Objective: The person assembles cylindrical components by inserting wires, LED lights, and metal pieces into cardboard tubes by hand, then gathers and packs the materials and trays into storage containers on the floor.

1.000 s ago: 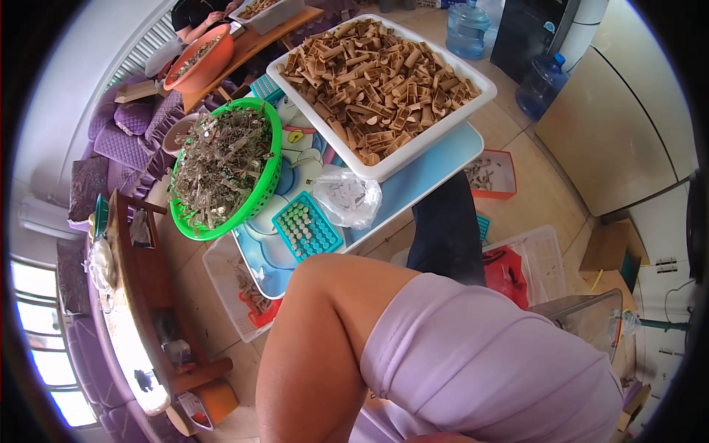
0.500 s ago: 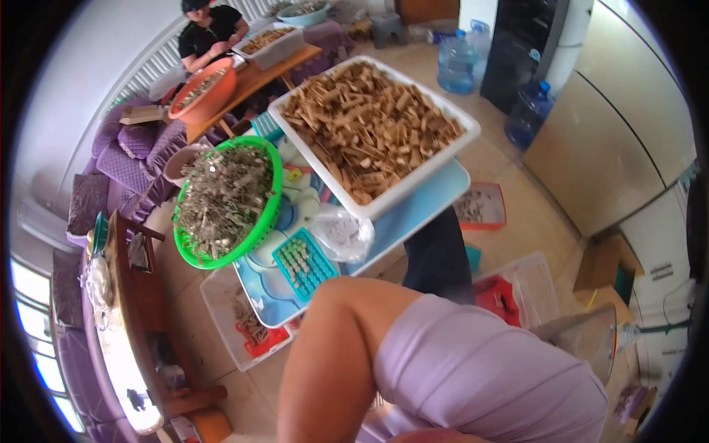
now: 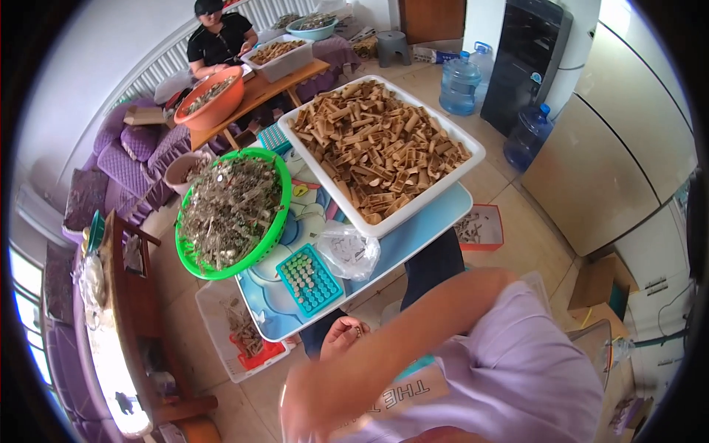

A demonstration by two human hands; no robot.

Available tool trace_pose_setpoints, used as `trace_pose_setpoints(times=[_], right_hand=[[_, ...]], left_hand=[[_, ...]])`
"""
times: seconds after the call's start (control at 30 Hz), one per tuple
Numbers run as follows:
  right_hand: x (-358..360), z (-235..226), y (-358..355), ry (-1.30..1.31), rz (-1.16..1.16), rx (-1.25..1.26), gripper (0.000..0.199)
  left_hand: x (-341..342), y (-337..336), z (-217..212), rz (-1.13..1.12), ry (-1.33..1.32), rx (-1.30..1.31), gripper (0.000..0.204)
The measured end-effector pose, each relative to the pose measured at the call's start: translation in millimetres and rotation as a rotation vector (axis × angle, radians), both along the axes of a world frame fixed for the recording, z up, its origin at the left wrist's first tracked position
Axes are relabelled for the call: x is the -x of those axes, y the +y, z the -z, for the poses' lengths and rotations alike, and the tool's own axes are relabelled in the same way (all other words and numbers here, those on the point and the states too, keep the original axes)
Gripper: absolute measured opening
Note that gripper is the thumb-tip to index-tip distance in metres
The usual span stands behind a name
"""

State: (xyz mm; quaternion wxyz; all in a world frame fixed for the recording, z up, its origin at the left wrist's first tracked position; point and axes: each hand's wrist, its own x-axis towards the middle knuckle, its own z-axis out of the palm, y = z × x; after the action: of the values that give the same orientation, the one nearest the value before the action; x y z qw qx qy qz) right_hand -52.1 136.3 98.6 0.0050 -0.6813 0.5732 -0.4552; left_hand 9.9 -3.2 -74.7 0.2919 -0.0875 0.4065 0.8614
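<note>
My left hand (image 3: 343, 337) is low in front of me, just past the table's near edge. Its fingers are curled together around something small that I cannot make out. My right arm reaches across my body in front of the left forearm. The right hand (image 3: 306, 402) is smeared at the lower edge, so its fingers do not show. Nearest my left hand on the table is a teal tray (image 3: 325, 295) of round cells, partly filled with small pale pieces (image 3: 298, 279). Beside it sits a clear plastic bag (image 3: 347, 247) with small whitish bits in it.
A white tub (image 3: 476, 156) of brown, bark-like pieces and a green basket (image 3: 283, 181) of grey, twiggy material sit on the blue table (image 3: 436, 221). Bins (image 3: 214, 325) stand on the floor on both sides. Across the room a person (image 3: 218, 40) sits behind a wooden bench.
My right arm, raised close and bent before, has swung down across my body. My left hand now shows at the table edge. The view has shifted slightly.
</note>
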Motion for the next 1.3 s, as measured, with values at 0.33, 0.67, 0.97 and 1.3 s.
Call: trace_pose_setpoints(times=[0.33,0.67,0.97,1.3], right_hand=[[214,31,127,0.283,1.47,-0.403,0.019],[194,25,114,0.161,1.495,-0.109,0.015],[2,74,62,-1.093,0.756,0.211,0.029],[-10,111,45,-0.457,0.932,0.026,0.028]], left_hand=[[17,-17,-39,-0.098,0.129,-0.111,0.015],[23,-10,-57,-0.355,0.185,-0.085,0.014],[48,16,-48,-0.398,0.377,0.067,0.021],[33,15,-41,-0.506,0.548,0.138,0.037]])
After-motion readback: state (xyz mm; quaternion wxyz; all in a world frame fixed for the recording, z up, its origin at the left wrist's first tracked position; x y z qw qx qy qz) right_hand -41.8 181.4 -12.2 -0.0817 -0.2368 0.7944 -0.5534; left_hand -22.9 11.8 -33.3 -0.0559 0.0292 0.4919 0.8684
